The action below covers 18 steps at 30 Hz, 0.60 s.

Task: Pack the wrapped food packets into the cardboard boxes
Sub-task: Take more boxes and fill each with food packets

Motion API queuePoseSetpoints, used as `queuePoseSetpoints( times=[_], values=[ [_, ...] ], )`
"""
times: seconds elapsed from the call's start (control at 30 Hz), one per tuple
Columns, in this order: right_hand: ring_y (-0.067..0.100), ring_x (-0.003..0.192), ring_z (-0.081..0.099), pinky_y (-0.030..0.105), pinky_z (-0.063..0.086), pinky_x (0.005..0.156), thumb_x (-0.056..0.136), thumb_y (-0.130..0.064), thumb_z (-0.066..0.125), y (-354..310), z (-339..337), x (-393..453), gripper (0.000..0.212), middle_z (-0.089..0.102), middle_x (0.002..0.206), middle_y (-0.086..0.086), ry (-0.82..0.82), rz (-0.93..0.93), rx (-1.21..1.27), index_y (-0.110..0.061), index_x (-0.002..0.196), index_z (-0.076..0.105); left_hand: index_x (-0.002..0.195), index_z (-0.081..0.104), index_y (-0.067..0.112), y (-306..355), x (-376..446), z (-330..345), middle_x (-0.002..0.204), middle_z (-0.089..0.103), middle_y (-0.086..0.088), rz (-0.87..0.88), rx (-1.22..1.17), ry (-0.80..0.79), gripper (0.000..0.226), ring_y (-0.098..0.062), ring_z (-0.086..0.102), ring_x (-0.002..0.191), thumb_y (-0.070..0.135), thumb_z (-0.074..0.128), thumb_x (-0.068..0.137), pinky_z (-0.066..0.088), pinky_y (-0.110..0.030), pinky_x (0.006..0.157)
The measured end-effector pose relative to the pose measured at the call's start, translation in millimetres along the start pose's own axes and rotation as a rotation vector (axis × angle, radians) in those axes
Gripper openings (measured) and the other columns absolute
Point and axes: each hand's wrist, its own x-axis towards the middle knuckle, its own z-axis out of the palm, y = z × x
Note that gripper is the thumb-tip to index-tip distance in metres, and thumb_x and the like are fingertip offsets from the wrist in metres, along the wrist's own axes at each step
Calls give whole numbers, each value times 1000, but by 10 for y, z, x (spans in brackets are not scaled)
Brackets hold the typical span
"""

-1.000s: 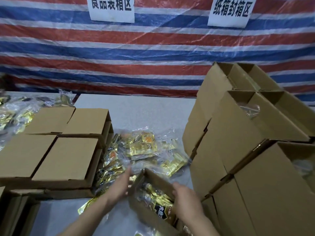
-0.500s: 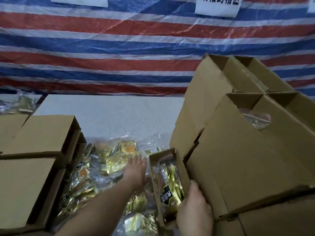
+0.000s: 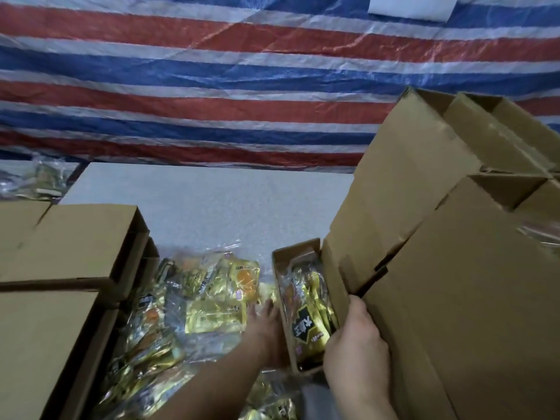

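Step in hand: filling the small open box (image 3: 300, 310).
Right hand (image 3: 357, 350) fingers clamp its right wall; left hand (image 3: 266, 325) lies flat, fingers apart, beside the loose packets (image 3: 212, 310). Packets already fill the box; next, probably closing and stacking.

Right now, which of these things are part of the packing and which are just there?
In use:
- small open brown cardboard box, holding packets
- loose gold foil-wrapped food packets on the table
- left hand on the pile
- right hand holding the box
- stacked brown cardboard boxes

Just there:
- red, white and blue striped tarpaulin
- white paper sign
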Motion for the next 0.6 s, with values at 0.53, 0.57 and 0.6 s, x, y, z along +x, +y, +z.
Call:
queuePoseSetpoints(
  times=[0.53, 0.57, 0.6],
  values=[
    [42, 102, 63, 47, 53, 80, 89, 8, 50, -278, 424, 863, 24, 62, 118, 19, 45, 38, 170, -7, 108, 45, 151, 27, 0, 137, -974, 639, 156, 31, -26, -14, 9, 65, 56, -38, 16, 150, 29, 35, 104, -9, -55, 120],
    [42, 102, 63, 48, 54, 81, 90, 9, 49, -247, 468, 898, 23, 62, 118, 19, 34, 50, 153, -7, 106, 44, 149, 30, -1, 167, -975, 624, 156, 31, -27, -2, 19, 58, 55, -39, 13, 150, 30, 34, 104, -10, -56, 120],
    [41, 104, 64, 48, 55, 81, 90, 9, 49, -241, 525, 899, 23, 62, 118, 18, 13, 54, 133, -8, 106, 43, 149, 32, -2, 157, -1001, 634, 156, 31, -28, 16, 43, 63, 55, -40, 11, 151, 32, 33, 105, -11, -57, 120]
  ],
)
